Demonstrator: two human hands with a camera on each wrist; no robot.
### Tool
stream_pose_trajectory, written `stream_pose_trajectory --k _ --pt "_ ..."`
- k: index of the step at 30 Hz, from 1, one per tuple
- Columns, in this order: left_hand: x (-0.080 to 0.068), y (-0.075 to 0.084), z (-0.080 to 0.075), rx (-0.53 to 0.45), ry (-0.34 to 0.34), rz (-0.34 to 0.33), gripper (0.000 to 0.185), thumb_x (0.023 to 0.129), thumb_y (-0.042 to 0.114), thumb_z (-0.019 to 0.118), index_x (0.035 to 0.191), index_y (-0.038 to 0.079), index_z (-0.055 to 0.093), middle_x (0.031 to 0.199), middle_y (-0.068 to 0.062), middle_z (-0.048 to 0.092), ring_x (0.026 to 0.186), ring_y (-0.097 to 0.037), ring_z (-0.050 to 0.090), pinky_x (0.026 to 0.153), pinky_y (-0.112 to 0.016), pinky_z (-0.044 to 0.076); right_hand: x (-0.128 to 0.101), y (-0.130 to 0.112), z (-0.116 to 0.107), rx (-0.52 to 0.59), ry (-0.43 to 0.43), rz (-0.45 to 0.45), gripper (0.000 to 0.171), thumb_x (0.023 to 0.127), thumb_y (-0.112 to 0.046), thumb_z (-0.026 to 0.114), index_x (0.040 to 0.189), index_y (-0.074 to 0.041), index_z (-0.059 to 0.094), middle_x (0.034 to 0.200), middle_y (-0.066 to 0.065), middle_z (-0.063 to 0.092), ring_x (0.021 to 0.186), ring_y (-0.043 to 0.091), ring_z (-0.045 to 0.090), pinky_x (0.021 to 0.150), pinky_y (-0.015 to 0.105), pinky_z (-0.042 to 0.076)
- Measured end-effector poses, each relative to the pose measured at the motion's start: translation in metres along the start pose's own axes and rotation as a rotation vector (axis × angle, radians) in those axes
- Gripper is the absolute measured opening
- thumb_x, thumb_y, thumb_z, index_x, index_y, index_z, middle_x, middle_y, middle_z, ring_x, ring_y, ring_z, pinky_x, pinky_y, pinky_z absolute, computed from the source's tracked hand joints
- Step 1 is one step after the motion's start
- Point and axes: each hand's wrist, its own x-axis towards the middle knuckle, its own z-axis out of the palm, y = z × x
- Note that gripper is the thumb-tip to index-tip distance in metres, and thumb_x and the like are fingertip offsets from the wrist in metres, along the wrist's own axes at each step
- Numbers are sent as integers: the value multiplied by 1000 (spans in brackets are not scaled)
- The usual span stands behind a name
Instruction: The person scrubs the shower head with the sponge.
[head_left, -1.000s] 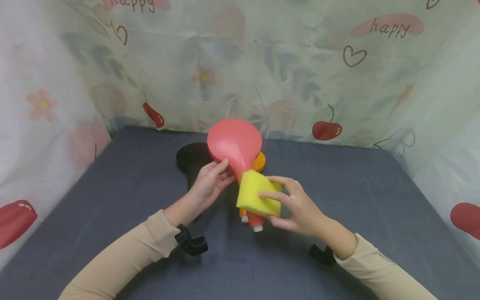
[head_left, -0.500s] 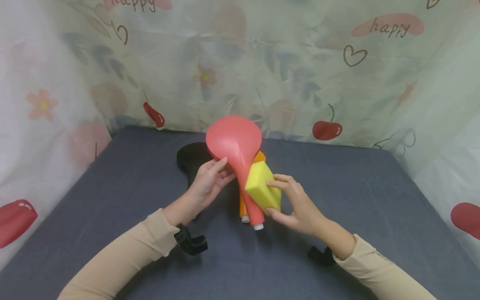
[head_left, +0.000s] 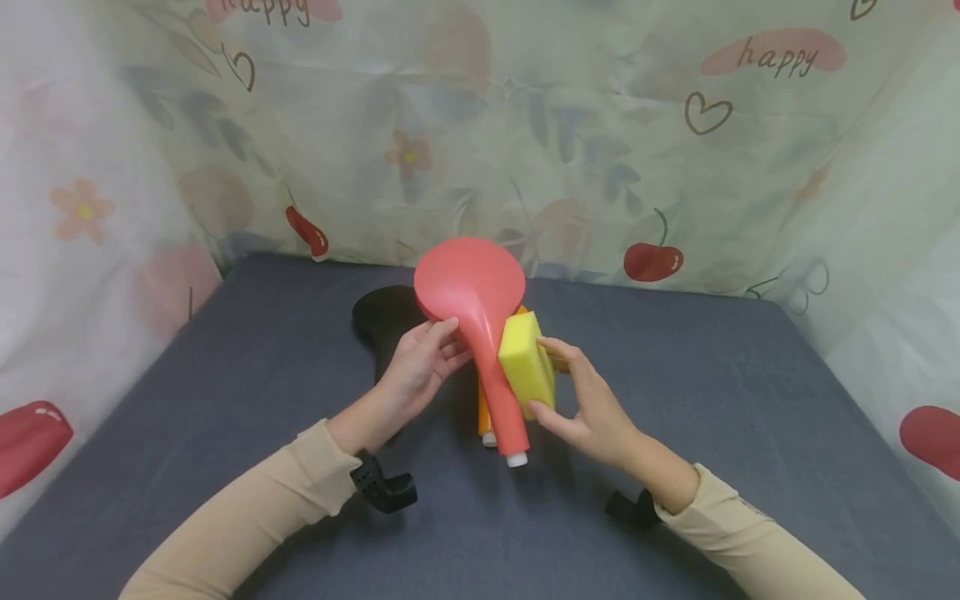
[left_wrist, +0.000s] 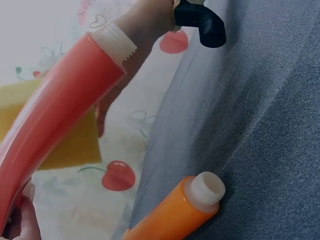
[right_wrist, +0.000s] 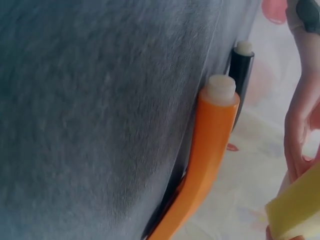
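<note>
My left hand grips a red paddle-shaped piece where its round head meets the handle, holding it up above the table. Its handle ends in a white threaded tip. My right hand pinches a yellow sponge and holds it against the right side of the red handle. An orange piece of the same shape lies on the table beneath, white tip toward me. A black one lies to the left of it, its tip seen in the right wrist view.
The table is covered in dark grey cloth. A cherry-print curtain closes in the back and both sides. Black wrist camera mounts sit under both forearms.
The right hand has turned the yellow sponge on edge and slid it up and to the right along the red handle. The left hand and the paddle have barely moved.
</note>
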Motion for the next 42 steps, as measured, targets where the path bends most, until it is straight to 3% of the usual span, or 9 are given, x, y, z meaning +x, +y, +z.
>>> stream_pose_trajectory --k 5,12,20,27,34,42 --pt "0 1 1 0 -1 17 25 95 11 48 118 2 48 86 5 65 78 -7 64 77 -21 55 -4 0 2 40 -50 88 76 81 -12 68 145 -16 27 133 8 47 115 22 51 91 49 48" --pt "1 3 -1 -11 2 24 31 95 11 49 124 1 46 91 4 65 83 -8 64 81 -22 55 -14 1 -2 126 -149 118 76 86 -13 65 147 -24 22 134 4 49 115 20 54 92 44 50" --pt "-1 3 1 -21 -53 30 27 96 11 46 123 4 45 91 6 64 83 -7 62 80 -21 54 -5 -1 -3 235 -143 175 72 90 -12 59 148 -22 17 135 13 46 104 24 61 85 36 53" --pt "-2 2 2 -8 -82 34 26 97 10 45 122 5 45 91 7 64 81 -8 62 79 -20 54 5 -3 -1 354 -126 280 71 93 -17 54 149 -25 12 132 21 44 111 37 56 82 39 54" --pt "0 6 2 -22 -36 71 33 97 10 45 129 2 41 93 5 64 82 -8 62 79 -21 54 0 -1 1 382 -217 349 67 96 -24 51 149 -22 11 128 22 48 110 32 55 87 39 49" --pt "-1 10 3 -41 67 99 37 96 12 48 132 3 42 101 3 62 84 -10 62 80 -21 55 -8 6 0 541 -330 474 62 100 -27 40 149 -15 4 117 23 45 96 23 53 87 39 45"
